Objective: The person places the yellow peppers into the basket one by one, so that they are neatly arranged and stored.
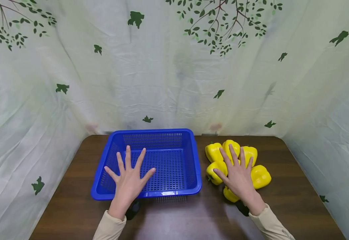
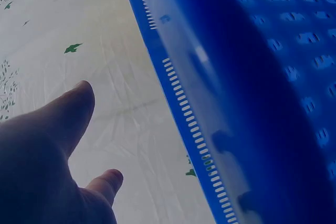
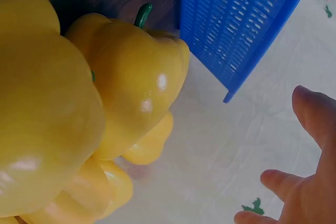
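Observation:
My left hand [image 1: 128,182] is spread wide over the front left part of a blue plastic basket [image 1: 194,166], holding nothing. The basket has slotted walls and a grid floor, with nothing lying in it. To its right, several yellow bell peppers [image 1: 260,176] sit in a cluster. Above them my right hand [image 1: 239,180] is spread with straight fingers, hiding parts of the peppers. In the right wrist view a pepper [image 3: 131,77] shows a green stem, and the fingers [image 3: 315,114] are apart from it. In the left wrist view the thumb [image 2: 79,103] stands clear of the basket wall [image 2: 184,108].
Basket and peppers stand on a dark brown wooden table [image 1: 294,200]. A pale curtain [image 1: 168,76] printed with leaves and birds hangs behind and along both sides of the table. Dark wrist straps [image 1: 133,209] show beneath the wrists.

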The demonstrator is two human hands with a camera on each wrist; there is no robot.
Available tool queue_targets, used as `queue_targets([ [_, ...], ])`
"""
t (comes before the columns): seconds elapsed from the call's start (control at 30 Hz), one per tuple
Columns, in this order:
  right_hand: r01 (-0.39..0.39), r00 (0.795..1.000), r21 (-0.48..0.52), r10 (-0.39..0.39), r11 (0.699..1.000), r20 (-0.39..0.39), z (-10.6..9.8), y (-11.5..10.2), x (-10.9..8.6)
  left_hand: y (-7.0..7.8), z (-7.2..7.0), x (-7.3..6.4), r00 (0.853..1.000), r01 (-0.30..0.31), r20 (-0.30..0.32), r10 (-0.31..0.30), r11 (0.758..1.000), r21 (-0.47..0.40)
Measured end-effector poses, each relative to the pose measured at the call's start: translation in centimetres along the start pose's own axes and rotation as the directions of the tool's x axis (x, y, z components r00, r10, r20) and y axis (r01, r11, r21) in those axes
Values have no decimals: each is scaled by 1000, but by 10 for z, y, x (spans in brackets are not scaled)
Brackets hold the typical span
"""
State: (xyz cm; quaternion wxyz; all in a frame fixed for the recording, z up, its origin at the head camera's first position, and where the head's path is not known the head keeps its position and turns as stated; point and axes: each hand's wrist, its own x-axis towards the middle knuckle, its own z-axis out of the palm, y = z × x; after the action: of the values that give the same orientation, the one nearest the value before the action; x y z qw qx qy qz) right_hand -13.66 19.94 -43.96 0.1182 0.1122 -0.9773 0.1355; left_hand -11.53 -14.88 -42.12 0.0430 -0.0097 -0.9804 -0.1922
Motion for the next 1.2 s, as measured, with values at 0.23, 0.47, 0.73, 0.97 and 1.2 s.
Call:
queue_targets([
  [0.23, 16, 1000, 9, -16, 1000, 13, -1, 4, -2, -3, -1, 0, 1000, -24, -16, 24, 1000, -3],
  [0.47, 61, 998, 23, -62, 998, 19, -6, 11, -4, -9, -7, -1, 996, -67, -58, 68, 998, 4],
  [0.73, 136, 991, 32, -136, 990, -19, -9, 20, -7, -22, -18, -3, 992, -88, -82, 91, 995, 39],
  [0.97, 196, 979, 41, -194, 980, -58, -11, 27, -12, -44, -29, -4, 991, -89, -93, 94, 995, 51],
  [1.2, 222, 973, 50, -218, 974, -72, -12, 34, -18, -72, -43, -3, 992, -80, -97, 83, 996, 35],
])
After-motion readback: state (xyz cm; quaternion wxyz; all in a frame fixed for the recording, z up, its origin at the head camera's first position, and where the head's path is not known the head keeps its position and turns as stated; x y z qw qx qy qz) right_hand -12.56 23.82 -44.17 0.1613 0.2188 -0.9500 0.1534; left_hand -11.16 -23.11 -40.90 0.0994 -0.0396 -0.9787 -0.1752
